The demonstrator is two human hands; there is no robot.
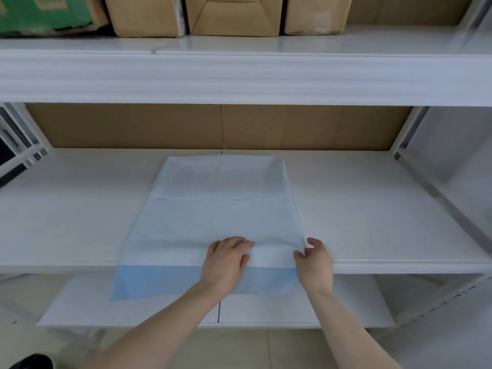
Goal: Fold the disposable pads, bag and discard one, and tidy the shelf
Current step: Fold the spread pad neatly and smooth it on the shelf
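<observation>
- pad (213,219) flat on shelf (80,214), blue end overhanging the front edge
- left hand (225,262) presses pad, fingers flat
- right hand (315,263) pinches pad's right edge

The disposable pad (223,209) looks like thin, soft, matt non-woven paper, white over most of its face with faint pressed fold lines, and its near edge hanging off the shelf (372,214) shows a smooth pale blue plastic-like backing. The shelf beneath the pad is white, smooth and slightly glossy, seemingly painted metal. Behind the pad, the back panel (159,126) is plain brown cardboard, matt and a little fibrous. Above the pad, the cardboard boxes (234,17) are dull brown corrugated board, and beside them the green box (45,12) has a printed, faintly shiny face
</observation>
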